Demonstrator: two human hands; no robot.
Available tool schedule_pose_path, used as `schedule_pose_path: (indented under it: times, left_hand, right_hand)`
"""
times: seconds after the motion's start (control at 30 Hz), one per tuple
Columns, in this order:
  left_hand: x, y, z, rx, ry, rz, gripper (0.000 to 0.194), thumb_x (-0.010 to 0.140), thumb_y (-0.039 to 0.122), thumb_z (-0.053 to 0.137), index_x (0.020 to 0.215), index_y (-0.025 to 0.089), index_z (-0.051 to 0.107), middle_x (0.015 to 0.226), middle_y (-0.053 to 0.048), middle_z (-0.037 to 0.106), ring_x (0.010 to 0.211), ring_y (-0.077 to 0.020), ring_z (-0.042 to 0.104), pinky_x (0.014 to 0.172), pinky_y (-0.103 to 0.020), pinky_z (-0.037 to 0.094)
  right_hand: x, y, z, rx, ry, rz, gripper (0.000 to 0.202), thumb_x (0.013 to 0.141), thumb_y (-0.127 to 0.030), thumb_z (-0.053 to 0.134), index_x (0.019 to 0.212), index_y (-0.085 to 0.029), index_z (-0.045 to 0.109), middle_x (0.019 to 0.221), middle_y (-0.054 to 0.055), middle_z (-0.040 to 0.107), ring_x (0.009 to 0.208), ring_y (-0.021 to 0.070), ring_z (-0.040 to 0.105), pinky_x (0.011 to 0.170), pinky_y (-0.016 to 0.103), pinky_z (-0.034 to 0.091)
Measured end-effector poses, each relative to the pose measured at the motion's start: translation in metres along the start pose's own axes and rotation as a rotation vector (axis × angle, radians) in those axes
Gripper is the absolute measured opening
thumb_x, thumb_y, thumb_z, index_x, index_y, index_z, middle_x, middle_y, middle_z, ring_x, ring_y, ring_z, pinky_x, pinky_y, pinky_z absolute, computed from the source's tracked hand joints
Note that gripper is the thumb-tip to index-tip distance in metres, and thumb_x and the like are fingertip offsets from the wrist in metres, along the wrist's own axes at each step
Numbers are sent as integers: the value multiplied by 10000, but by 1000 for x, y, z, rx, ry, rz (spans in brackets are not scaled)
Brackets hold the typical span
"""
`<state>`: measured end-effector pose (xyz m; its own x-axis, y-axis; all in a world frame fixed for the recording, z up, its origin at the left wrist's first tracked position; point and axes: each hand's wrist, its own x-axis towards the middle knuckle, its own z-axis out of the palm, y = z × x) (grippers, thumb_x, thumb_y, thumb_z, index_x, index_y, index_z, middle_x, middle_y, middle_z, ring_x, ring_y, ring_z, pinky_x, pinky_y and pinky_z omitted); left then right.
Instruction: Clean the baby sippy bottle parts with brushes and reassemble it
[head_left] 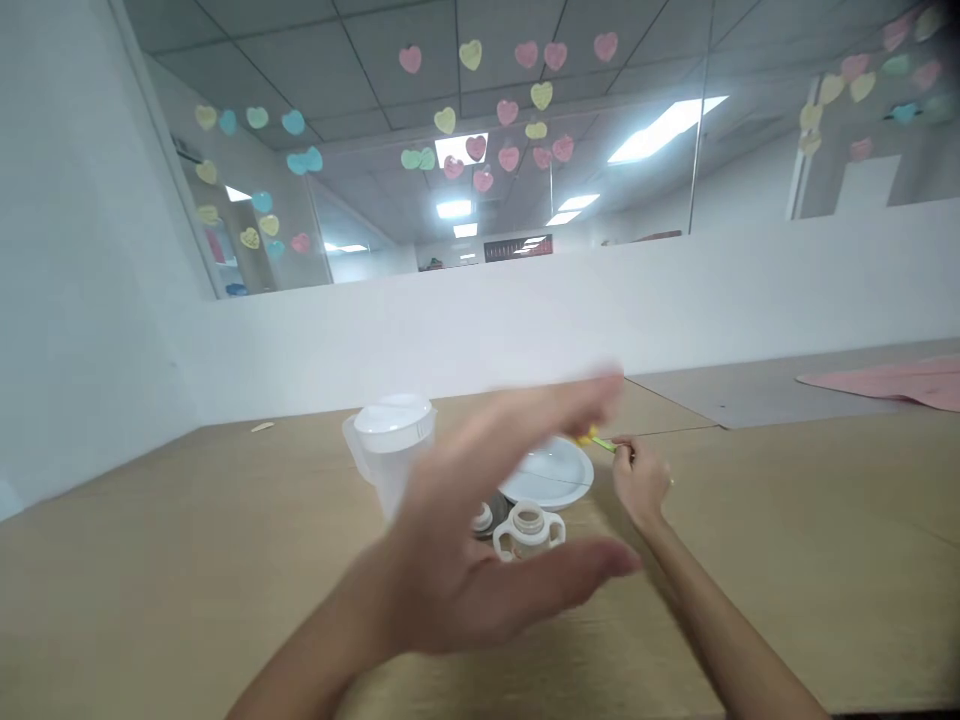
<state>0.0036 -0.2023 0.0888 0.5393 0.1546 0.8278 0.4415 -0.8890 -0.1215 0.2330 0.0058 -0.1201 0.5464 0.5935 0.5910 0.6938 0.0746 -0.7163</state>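
My left hand (480, 520) is raised close to the camera, fingers stretched forward and thumb spread apart, with nothing between them. It is slightly blurred and hides part of what lies behind it. My right hand (643, 482) is closed around the green handle of a thin brush-like tool (604, 443) with a yellow end. That yellow end is over the far right rim of a white plate (551, 485). Nearer to me stands a small bottle with two white handles (529, 528), its mouth uncovered. A white lid-like part (482, 518) on something dark shows beside it, partly hidden.
A white lidded pitcher (395, 440) stands left of the plate, partly behind my left hand. A small flat piece (262, 427) lies far left on the wooden table (150, 590). Pink cloth (892, 382) lies far right. Behind is a white wall with a window bearing heart-shaped notes.
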Motion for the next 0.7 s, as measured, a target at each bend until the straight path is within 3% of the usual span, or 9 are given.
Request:
schedule_pose_path:
  times: [0.07, 0.17, 0.27, 0.47, 0.7]
  left_hand:
    - [-23, -21, 38, 39, -126, 37, 365, 873, 396, 502, 1192, 219, 526, 1121, -64, 633, 1009, -211, 607, 832, -339, 531]
    - [-67, -56, 98, 165, -87, 36, 259, 867, 323, 513, 1070, 183, 593, 1025, -80, 669, 946, -207, 616, 873, -387, 484]
    - [-102, -80, 135, 169, 1, -4, 248, 847, 298, 524, 1043, 168, 601, 993, -87, 673, 948, -203, 611, 893, -381, 460]
    - [-134, -93, 144, 179, -4, 3, 302, 841, 266, 484, 1112, 163, 568, 1039, -103, 661, 1002, -211, 595, 946, -385, 429]
    - [-152, -105, 152, 134, -90, 2, 392, 870, 353, 424, 1188, 144, 516, 1088, -135, 637, 1025, -236, 580, 927, -403, 436]
  right_hand:
    - [0, -2, 0, 18, 20, -4, 364, 787, -265, 318, 917, -162, 641, 795, 87, 636, 758, 215, 509, 720, 317, 304]
    - [0, -3, 0, 32, 47, -16, 388, 791, -268, 302, 964, -157, 631, 823, 91, 641, 767, 216, 519, 710, 305, 313]
    - [0, -2, 2, 82, 47, -16, 410, 806, -281, 286, 1018, -149, 611, 903, 103, 644, 805, 218, 533, 701, 294, 324]
    - [-1, 5, 9, 98, -6, -109, 398, 814, -321, 282, 873, -140, 632, 853, 102, 647, 817, 209, 531, 734, 289, 337]
    - [-3, 8, 13, -151, -65, -159, 376, 847, -326, 330, 794, -145, 656, 696, 81, 611, 688, 183, 499, 647, 274, 284]
